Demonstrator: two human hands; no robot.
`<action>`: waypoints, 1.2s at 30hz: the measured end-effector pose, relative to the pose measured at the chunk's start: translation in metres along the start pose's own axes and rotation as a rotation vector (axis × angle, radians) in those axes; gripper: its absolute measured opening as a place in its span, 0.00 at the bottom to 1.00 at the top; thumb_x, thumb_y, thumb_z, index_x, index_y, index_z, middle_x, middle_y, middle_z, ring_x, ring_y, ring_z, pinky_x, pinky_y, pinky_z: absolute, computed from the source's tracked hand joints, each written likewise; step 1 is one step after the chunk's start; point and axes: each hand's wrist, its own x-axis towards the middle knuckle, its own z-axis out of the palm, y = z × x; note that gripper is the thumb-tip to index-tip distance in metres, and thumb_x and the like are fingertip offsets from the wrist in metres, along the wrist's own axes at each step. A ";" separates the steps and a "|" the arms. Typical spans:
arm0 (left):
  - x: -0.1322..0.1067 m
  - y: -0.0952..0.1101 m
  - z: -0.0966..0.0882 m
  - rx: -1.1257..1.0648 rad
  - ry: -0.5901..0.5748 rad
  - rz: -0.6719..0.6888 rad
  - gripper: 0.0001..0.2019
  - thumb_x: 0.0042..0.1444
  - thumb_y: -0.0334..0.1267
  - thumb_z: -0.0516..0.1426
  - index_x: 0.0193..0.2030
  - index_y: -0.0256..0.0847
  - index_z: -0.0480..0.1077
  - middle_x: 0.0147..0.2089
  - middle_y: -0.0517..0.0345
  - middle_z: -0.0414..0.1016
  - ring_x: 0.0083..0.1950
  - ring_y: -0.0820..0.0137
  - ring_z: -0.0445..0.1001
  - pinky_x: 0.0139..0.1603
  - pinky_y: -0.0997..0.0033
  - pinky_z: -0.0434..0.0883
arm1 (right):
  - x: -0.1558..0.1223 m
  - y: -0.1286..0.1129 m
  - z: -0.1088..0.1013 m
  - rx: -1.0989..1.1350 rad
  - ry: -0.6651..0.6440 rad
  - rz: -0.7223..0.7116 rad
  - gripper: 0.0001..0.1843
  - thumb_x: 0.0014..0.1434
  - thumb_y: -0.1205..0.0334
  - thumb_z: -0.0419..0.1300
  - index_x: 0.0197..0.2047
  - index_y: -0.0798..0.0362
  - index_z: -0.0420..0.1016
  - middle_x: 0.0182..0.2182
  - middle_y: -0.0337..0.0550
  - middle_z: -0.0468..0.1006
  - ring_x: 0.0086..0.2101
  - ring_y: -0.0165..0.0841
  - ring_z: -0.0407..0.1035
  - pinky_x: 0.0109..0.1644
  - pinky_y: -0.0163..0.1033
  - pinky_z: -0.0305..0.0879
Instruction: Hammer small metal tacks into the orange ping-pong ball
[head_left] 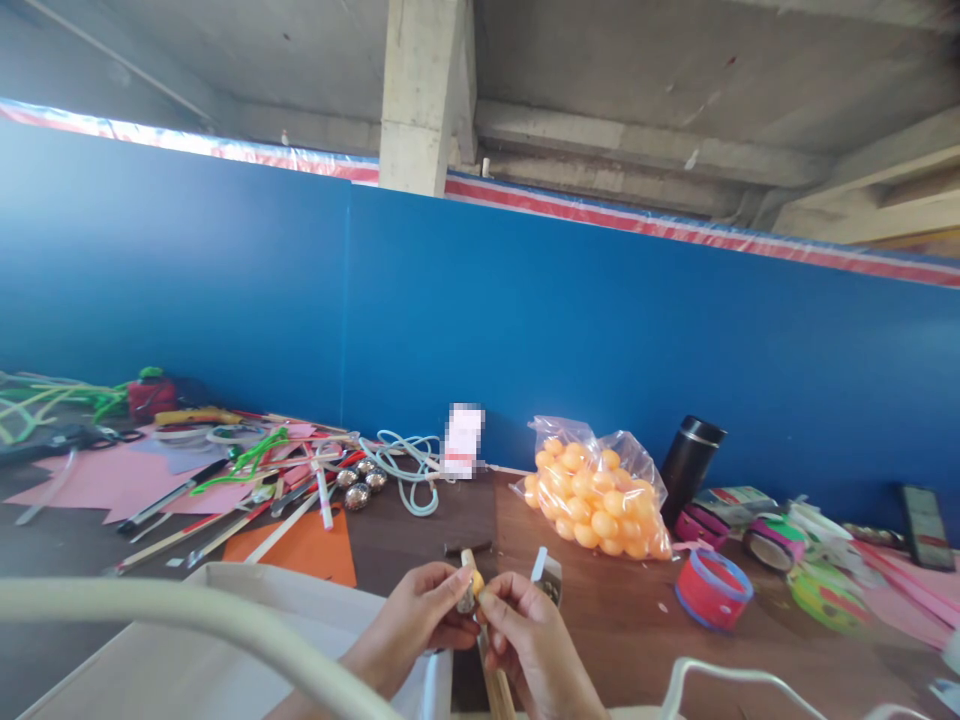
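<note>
My left hand (439,608) and my right hand (531,632) meet low in the middle of the head view, above the table. The left fingers pinch a small silvery piece (466,602), too small to name. Beside it is a small yellow piece (478,583), pinched by my right fingertips and close against the left thumb. Under the hands lies a hammer (466,548), its dark head pointing away and its wooden handle partly hidden. Right of the hammer stands a small container (551,580) with a pale strip sticking up beside it.
A clear bag of orange balls (592,500) sits behind, next to a black bottle (691,465). Rolls of ribbon (712,590) lie at right. Sticks, coloured paper (300,550), silver balls (358,495) and a pale blue cord (409,470) crowd the left. A pale tube (187,625) crosses the near left.
</note>
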 end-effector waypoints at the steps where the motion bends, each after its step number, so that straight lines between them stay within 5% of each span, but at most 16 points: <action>1: 0.000 0.000 0.000 0.005 0.004 0.004 0.21 0.41 0.53 0.60 0.29 0.32 0.70 0.25 0.55 0.72 0.26 0.75 0.71 0.29 0.75 0.68 | 0.000 0.000 0.000 0.004 0.001 0.001 0.16 0.44 0.54 0.66 0.24 0.55 0.65 0.12 0.28 0.63 0.13 0.20 0.55 0.18 0.27 0.56; 36: -0.001 0.000 0.006 0.126 -0.017 0.045 0.19 0.46 0.50 0.58 0.32 0.31 0.72 0.27 0.53 0.73 0.29 0.70 0.73 0.31 0.74 0.70 | 0.008 0.018 -0.005 -0.003 0.059 0.015 0.22 0.42 0.48 0.66 0.28 0.52 0.61 0.13 0.27 0.67 0.12 0.21 0.60 0.18 0.29 0.62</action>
